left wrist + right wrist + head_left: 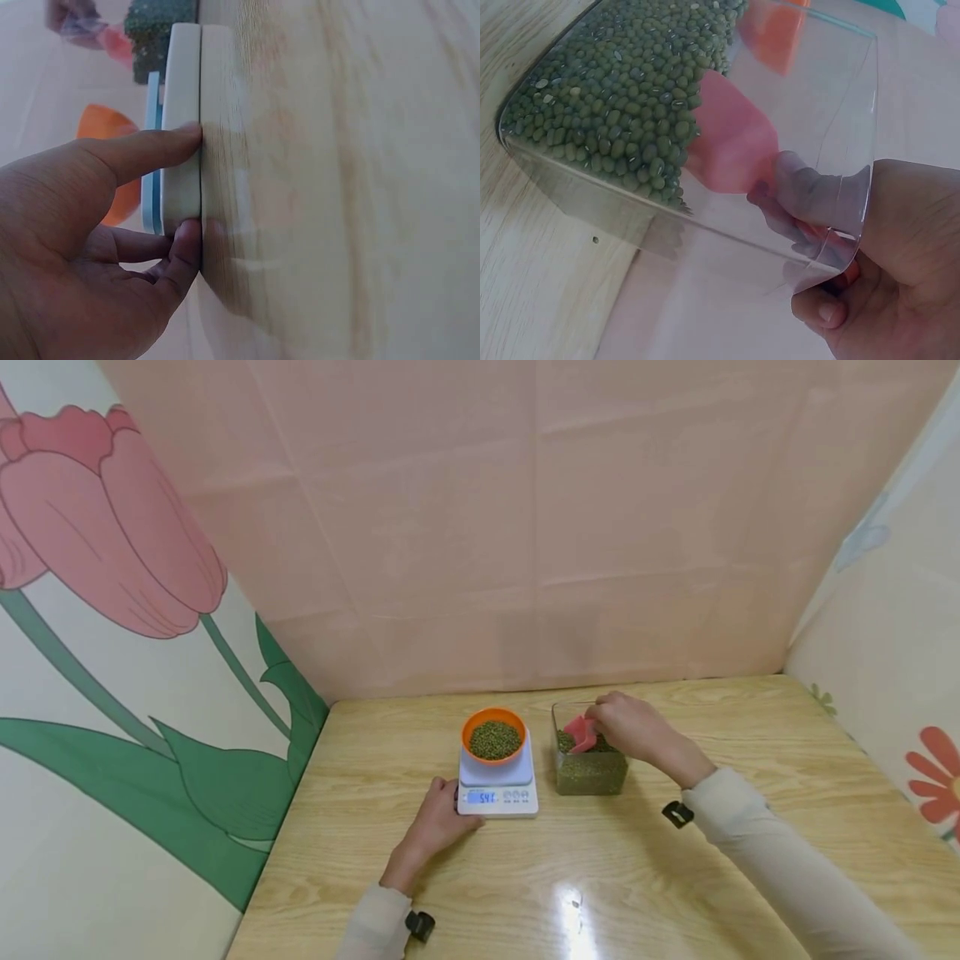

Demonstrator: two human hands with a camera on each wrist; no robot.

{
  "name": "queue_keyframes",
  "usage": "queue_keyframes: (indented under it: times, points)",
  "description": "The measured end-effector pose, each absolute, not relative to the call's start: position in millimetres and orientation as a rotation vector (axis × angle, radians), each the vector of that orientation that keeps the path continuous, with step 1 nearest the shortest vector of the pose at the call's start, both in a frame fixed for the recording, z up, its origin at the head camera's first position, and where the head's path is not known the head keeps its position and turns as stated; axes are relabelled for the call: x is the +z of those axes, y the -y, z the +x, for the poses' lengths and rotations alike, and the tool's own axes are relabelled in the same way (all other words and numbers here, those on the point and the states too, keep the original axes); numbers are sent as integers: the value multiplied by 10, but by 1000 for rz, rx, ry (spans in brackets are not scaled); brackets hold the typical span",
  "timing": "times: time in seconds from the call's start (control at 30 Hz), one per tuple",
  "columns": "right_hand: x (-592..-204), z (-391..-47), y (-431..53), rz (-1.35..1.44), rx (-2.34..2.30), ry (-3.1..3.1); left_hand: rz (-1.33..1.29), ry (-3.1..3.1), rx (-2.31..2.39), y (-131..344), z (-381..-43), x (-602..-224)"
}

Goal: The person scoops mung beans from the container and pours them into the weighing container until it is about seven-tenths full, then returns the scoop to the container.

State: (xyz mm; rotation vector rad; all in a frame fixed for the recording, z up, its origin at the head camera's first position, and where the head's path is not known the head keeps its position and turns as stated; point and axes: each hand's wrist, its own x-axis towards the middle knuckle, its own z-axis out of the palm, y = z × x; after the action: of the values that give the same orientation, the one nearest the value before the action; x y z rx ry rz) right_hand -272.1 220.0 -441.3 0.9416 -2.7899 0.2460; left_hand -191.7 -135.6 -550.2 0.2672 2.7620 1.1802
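Note:
A white kitchen scale [498,802] with a lit display stands on the table, bearing an orange bowl [468,727] of green mung beans [495,740]. My left hand [438,818] grips the scale's near left corner, thumb [161,150] against its front edge and fingers bent at its side. To the right is a clear square container [590,774], partly filled with mung beans [622,105]. Inside its rim my right hand [630,724] holds a pink scoop [731,139] by the handle, the scoop's front edge touching the beans. Part of the handle is hidden by the fingers.
The wooden table [525,877] meets a pink-covered wall [525,568] just behind the scale and container. A painted wall stands on each side. One loose bean [595,240] lies on the table beside the container.

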Motion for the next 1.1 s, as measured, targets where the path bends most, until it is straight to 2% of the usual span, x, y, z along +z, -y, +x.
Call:
queue_keyframes:
  times: [1.1]
  points:
    - [-4472,-2798,-2150,1036,327,2775,264,-2762,1170,1348,-1904,-5463]
